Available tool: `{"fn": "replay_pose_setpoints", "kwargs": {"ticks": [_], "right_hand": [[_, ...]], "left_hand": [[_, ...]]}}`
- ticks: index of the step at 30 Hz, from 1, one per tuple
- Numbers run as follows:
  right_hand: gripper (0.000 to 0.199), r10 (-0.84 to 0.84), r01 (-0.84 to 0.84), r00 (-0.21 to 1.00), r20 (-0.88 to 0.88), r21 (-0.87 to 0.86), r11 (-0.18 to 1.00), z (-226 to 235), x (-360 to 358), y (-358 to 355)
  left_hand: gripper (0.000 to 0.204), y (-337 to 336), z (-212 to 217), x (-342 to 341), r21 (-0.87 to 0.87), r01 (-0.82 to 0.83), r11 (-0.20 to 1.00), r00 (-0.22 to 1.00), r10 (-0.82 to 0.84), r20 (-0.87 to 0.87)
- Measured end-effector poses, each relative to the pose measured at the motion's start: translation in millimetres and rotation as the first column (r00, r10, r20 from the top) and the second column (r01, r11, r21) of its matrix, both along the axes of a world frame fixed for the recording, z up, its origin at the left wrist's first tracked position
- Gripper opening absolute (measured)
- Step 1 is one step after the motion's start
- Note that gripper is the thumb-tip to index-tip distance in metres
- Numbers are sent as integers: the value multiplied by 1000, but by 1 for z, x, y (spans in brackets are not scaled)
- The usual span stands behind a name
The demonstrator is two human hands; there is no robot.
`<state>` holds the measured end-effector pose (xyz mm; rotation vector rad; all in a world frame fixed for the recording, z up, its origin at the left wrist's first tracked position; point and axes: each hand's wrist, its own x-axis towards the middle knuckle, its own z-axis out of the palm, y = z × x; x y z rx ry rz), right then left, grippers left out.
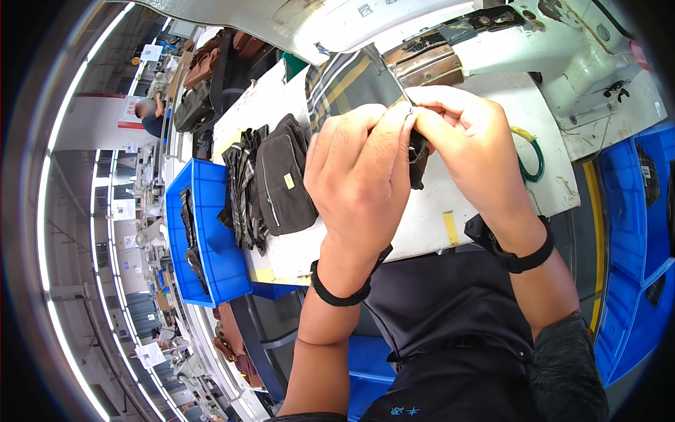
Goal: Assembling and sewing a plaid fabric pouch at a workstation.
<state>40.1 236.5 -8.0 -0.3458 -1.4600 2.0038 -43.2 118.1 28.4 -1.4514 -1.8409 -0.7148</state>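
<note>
My left hand (pixel 362 162) and my right hand (pixel 467 133) meet above the white table, fingertips pinched together. Something small and pale sits between them, too tiny to name. Just behind the fingers lies a plaid fabric piece (pixel 351 84) in grey, yellow and white, partly hidden by my left hand. Dark material shows below the fingers, its link to the plaid unclear. To the left of my left hand rests a dark brown zippered pouch (pixel 280 179) with a small yellow tag. A stack of dark plaid strips (pixel 245 183) lies beside it.
A pale sewing machine (pixel 520 53) arches over the table (pixel 415 225). Left stands a blue bin (pixel 225 260) holding dark pieces; more blue bins (pixel 633 218) stand at right. A green and yellow cord loop (pixel 540 165) lies near my right wrist. Far left, a person (pixel 151 123) works.
</note>
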Motion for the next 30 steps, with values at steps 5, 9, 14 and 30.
{"fn": "replay_pose_setpoints", "kwargs": {"ticks": [5,9,14,30], "right_hand": [[12,-116,118,993,-34,64,991,6,-12,2],[16,-159,163,986,-51,86,983,3,-17,1],[11,-217,206,975,40,192,960,7,-23,-5],[21,-523,392,845,110,537,747,4,-11,-38]], "left_hand": [[14,3,4,-12,-50,-32,998,995,36,88],[11,7,13,-18,-101,-60,993,987,74,141],[8,7,20,-26,-108,-13,994,970,39,240],[12,-3,8,-58,-41,-30,999,979,21,-202]]}}
